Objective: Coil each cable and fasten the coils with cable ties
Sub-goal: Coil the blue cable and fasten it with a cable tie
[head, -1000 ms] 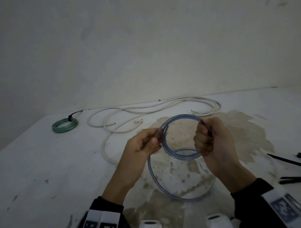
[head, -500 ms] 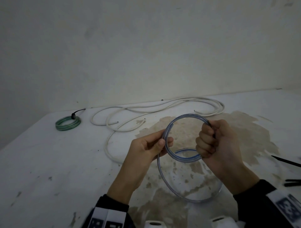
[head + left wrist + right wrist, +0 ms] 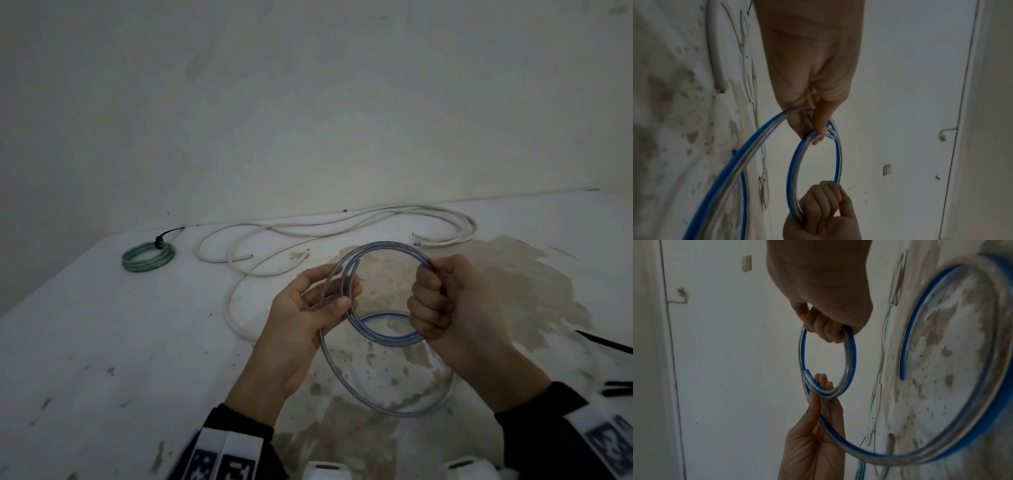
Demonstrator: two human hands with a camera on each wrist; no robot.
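The blue-striped clear cable (image 3: 383, 294) is held up above the white table (image 3: 102, 342), partly wound into a small double ring between the two hands, with one larger loose loop hanging below and trailing toward the table's near edge. The right hand (image 3: 442, 305) is closed in a fist around the ring's right side, the strands passing through its curled fingers. The left hand (image 3: 308, 308) is on the ring's left side, thumb and fingers pinching the strands where the cut end of the cable shows. Below the hands the tabletop carries a broad brown stain (image 3: 513, 291). Behind the hands, near the table's far edge where it meets the wall (image 3: 308, 102), the white cables (image 3: 342, 222) lie uncoiled in long sprawling bends, several cut ends showing. At the far left corner sits the green coil (image 3: 148, 256), wound and bound with a black cable tie (image 3: 160, 240), well apart from everything else. Loose black cable ties (image 3: 609, 346) lie at the right edge of the head view, partly cut off. The left half of the table is bare white surface with small scuffs
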